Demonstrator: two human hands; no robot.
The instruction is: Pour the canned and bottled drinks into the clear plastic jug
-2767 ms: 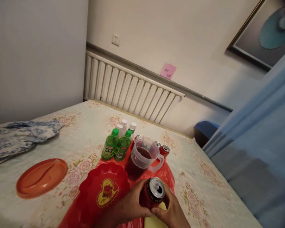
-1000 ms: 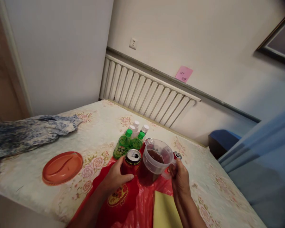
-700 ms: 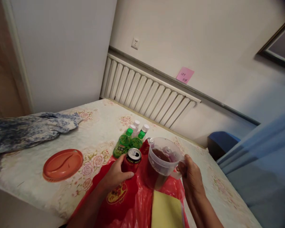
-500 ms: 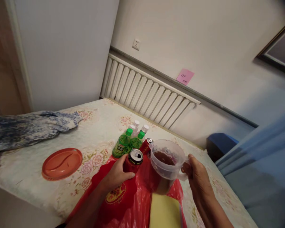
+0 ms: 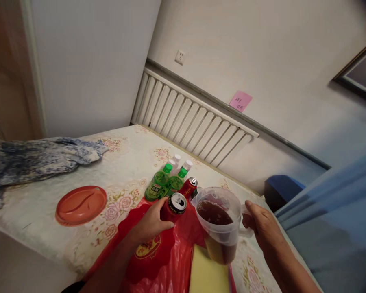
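**Fingers on can and jug, table with drinks**

Fingers (image 5: pixel 158 203) of the left hand (image 5: pixel 149 224) are wrapped around an opened red can (image 5: pixel 174 206), which stands upright on a red plastic bag (image 5: pixel 173 260). Fingers of the right hand (image 5: pixel 262 230) are closed on the handle of a clear plastic jug (image 5: pixel 221 226), held above the table (image 5: pixel 42 211) at the near right and partly filled with dark brown liquid. The jug is just right of the can, apart from it.

- Yellow flat item (image 5: pixel 209 274): near, below the jug.
- Second red can (image 5: pixel 189 186): just beyond the held can.
- Green bottles (image 5: pixel 158 185): far left of the cans, white-capped bottles behind them.
- Orange plate (image 5: pixel 81 204): left, well apart.
- Blue patterned cloth (image 5: pixel 36 158): far left.
- Radiator (image 5: pixel 189 122): along the far wall.
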